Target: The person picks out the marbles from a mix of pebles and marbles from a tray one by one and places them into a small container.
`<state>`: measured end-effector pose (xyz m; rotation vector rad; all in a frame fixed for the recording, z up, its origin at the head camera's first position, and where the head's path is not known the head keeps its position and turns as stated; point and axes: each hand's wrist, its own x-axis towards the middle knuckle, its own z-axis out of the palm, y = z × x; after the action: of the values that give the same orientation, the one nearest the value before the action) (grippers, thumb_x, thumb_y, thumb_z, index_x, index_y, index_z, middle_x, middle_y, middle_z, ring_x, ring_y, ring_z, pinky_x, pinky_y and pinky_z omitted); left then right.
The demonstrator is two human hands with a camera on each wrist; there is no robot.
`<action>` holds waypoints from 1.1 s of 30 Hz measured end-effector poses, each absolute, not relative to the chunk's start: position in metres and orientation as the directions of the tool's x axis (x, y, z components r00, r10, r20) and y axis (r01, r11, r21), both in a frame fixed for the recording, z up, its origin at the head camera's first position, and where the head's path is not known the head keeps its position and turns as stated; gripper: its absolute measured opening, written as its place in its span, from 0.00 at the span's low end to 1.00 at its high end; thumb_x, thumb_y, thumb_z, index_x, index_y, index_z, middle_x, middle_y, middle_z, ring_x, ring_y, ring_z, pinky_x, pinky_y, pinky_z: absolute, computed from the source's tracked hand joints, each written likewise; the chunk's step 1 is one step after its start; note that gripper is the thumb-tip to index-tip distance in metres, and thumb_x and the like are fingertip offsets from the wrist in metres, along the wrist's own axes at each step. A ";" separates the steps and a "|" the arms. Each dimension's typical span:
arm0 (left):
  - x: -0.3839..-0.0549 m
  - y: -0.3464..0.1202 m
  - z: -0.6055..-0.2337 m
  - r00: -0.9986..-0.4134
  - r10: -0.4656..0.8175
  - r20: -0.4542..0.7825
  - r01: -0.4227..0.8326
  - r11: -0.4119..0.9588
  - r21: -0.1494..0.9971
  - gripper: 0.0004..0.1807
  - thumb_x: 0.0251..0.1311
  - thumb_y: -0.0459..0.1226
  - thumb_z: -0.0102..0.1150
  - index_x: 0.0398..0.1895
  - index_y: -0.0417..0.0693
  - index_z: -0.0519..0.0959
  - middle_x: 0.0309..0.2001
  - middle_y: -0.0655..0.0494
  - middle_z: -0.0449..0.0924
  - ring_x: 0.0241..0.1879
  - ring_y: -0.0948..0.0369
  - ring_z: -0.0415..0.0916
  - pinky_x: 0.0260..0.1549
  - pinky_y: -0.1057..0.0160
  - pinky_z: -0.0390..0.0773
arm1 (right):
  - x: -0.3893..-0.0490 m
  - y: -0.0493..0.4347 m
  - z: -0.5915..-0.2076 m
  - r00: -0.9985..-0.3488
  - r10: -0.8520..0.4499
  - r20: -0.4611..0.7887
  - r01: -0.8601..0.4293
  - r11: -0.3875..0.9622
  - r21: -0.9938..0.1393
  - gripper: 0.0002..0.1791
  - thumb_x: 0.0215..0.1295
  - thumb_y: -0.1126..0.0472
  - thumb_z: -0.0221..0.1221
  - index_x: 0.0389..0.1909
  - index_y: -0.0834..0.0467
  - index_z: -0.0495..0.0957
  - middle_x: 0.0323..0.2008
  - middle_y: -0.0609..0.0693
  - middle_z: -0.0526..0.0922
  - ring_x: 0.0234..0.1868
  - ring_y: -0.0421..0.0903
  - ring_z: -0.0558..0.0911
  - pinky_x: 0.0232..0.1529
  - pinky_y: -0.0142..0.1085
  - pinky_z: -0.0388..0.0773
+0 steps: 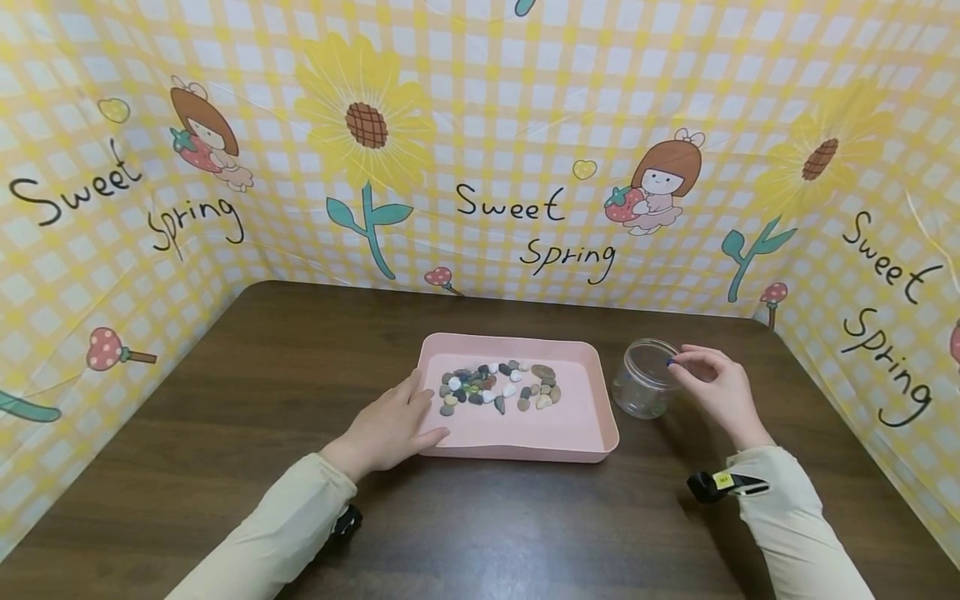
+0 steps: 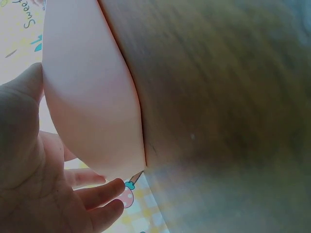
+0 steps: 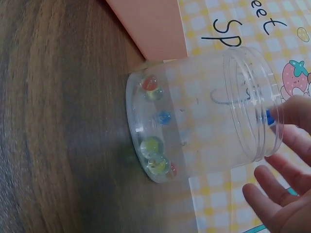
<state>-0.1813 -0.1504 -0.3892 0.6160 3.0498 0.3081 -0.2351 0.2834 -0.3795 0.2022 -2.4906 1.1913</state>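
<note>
A pink tray (image 1: 517, 437) lies on the table, holding pebbles (image 1: 543, 392) and several glass marbles (image 1: 471, 387). At its left end my left hand (image 1: 386, 421) rests against the rim, fingers extended and thumb over the near corner. Right of the tray stands a clear jar (image 1: 643, 392), upright, its mouth uncovered. Several marbles (image 3: 152, 146) sit on its bottom in the right wrist view, among them a blue one (image 3: 164, 117). My right hand (image 1: 712, 387) pinches another blue marble (image 3: 270, 117) between thumb and forefinger at the jar's mouth.
The dark wooden table (image 1: 480, 525) bears the tray and jar. A yellow checked cloth (image 1: 495, 125) with printed flowers and words hangs behind the table and along both sides. The jar stands close to the tray's right wall.
</note>
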 end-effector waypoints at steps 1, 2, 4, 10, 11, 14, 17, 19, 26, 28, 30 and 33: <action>-0.181 -0.150 -0.389 -0.923 0.385 0.024 0.382 0.903 0.196 0.37 0.61 0.57 0.49 0.60 0.35 0.68 0.68 0.30 0.55 0.62 0.38 0.66 0.55 0.44 0.71 | -0.235 0.284 -0.379 -0.924 0.035 0.381 -0.272 0.639 -0.719 0.14 0.60 0.60 0.61 0.40 0.68 0.80 0.47 0.50 0.80 0.37 0.13 0.70 0.40 0.11 0.68; -0.181 -0.150 -0.389 -0.922 0.385 0.025 0.382 0.903 0.197 0.37 0.61 0.57 0.49 0.60 0.34 0.68 0.68 0.30 0.55 0.61 0.38 0.66 0.55 0.44 0.71 | -0.234 0.284 -0.379 -0.926 0.042 0.374 -0.261 0.643 -0.720 0.14 0.60 0.60 0.61 0.40 0.69 0.80 0.49 0.57 0.80 0.36 0.13 0.69 0.39 0.11 0.68; -0.181 -0.150 -0.390 -0.923 0.384 0.027 0.382 0.903 0.198 0.37 0.61 0.57 0.49 0.60 0.34 0.68 0.68 0.30 0.55 0.61 0.38 0.66 0.55 0.44 0.71 | -0.234 0.284 -0.378 -0.929 0.061 0.365 -0.240 0.650 -0.721 0.15 0.60 0.61 0.61 0.40 0.70 0.80 0.51 0.67 0.78 0.35 0.12 0.69 0.38 0.10 0.67; -0.181 -0.150 -0.391 -0.924 0.382 0.025 0.379 0.903 0.203 0.37 0.61 0.57 0.49 0.61 0.35 0.68 0.68 0.30 0.55 0.62 0.38 0.65 0.56 0.44 0.71 | -0.231 0.281 -0.374 -0.928 0.129 0.349 -0.172 0.684 -0.709 0.15 0.59 0.61 0.61 0.40 0.69 0.80 0.48 0.67 0.80 0.30 0.12 0.67 0.35 0.12 0.66; -0.181 -0.150 -0.391 -0.924 0.381 0.023 0.378 0.903 0.204 0.37 0.61 0.57 0.49 0.61 0.35 0.68 0.68 0.30 0.55 0.62 0.38 0.65 0.56 0.44 0.71 | -0.230 0.281 -0.374 -0.928 0.135 0.347 -0.165 0.686 -0.708 0.15 0.59 0.60 0.61 0.40 0.69 0.80 0.47 0.67 0.81 0.30 0.12 0.67 0.34 0.12 0.66; -0.182 -0.150 -0.391 -0.924 0.382 0.024 0.378 0.903 0.206 0.37 0.61 0.57 0.49 0.61 0.34 0.68 0.68 0.30 0.55 0.62 0.38 0.65 0.56 0.44 0.71 | -0.230 0.280 -0.373 -0.930 0.153 0.335 -0.150 0.674 -0.724 0.15 0.58 0.61 0.61 0.40 0.69 0.80 0.37 0.54 0.85 0.28 0.13 0.69 0.33 0.12 0.66; -0.182 -0.150 -0.391 -0.924 0.382 0.028 0.379 0.902 0.205 0.37 0.61 0.57 0.49 0.60 0.35 0.68 0.68 0.30 0.55 0.62 0.38 0.65 0.56 0.44 0.70 | -0.230 0.280 -0.374 -0.931 0.168 0.323 -0.144 0.647 -0.749 0.14 0.58 0.62 0.61 0.40 0.69 0.79 0.27 0.31 0.80 0.28 0.14 0.71 0.32 0.13 0.68; -0.182 -0.150 -0.392 -0.924 0.381 0.029 0.379 0.902 0.206 0.37 0.61 0.57 0.49 0.61 0.35 0.68 0.68 0.30 0.55 0.62 0.38 0.65 0.56 0.44 0.70 | -0.230 0.280 -0.375 -0.932 0.171 0.318 -0.144 0.632 -0.761 0.15 0.58 0.62 0.61 0.40 0.70 0.79 0.23 0.20 0.72 0.28 0.14 0.71 0.32 0.13 0.68; -0.182 -0.150 -0.393 -0.924 0.381 0.027 0.379 0.903 0.205 0.38 0.61 0.58 0.49 0.61 0.35 0.68 0.68 0.30 0.55 0.62 0.38 0.65 0.56 0.44 0.71 | -0.231 0.278 -0.373 -0.921 0.176 0.347 -0.161 0.640 -0.751 0.15 0.59 0.60 0.61 0.41 0.68 0.79 0.28 0.25 0.76 0.30 0.15 0.71 0.34 0.12 0.68; -0.182 -0.150 -0.393 -0.924 0.382 0.027 0.379 0.902 0.206 0.38 0.61 0.58 0.49 0.61 0.35 0.68 0.68 0.30 0.55 0.62 0.38 0.65 0.56 0.44 0.71 | -0.232 0.275 -0.371 -0.916 0.172 0.363 -0.174 0.643 -0.745 0.15 0.60 0.59 0.61 0.41 0.67 0.79 0.32 0.30 0.77 0.32 0.15 0.71 0.36 0.12 0.67; -0.182 -0.150 -0.392 -0.924 0.381 0.027 0.378 0.903 0.205 0.38 0.61 0.58 0.49 0.61 0.35 0.68 0.68 0.30 0.55 0.62 0.38 0.65 0.56 0.44 0.71 | -0.232 0.270 -0.367 -0.909 0.160 0.384 -0.203 0.633 -0.747 0.15 0.60 0.59 0.61 0.42 0.67 0.79 0.36 0.34 0.78 0.34 0.16 0.71 0.38 0.12 0.68; -0.182 -0.150 -0.392 -0.924 0.381 0.029 0.378 0.903 0.205 0.38 0.61 0.58 0.49 0.61 0.35 0.68 0.68 0.30 0.55 0.62 0.38 0.65 0.56 0.44 0.71 | -0.233 0.261 -0.360 -0.901 0.132 0.413 -0.265 0.587 -0.765 0.14 0.60 0.62 0.61 0.42 0.68 0.79 0.37 0.28 0.75 0.37 0.17 0.73 0.41 0.13 0.70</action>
<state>-0.1818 -0.1498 -0.3921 0.6091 3.0531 0.3258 -0.2330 0.2611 -0.3604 0.1064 -2.3890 1.2524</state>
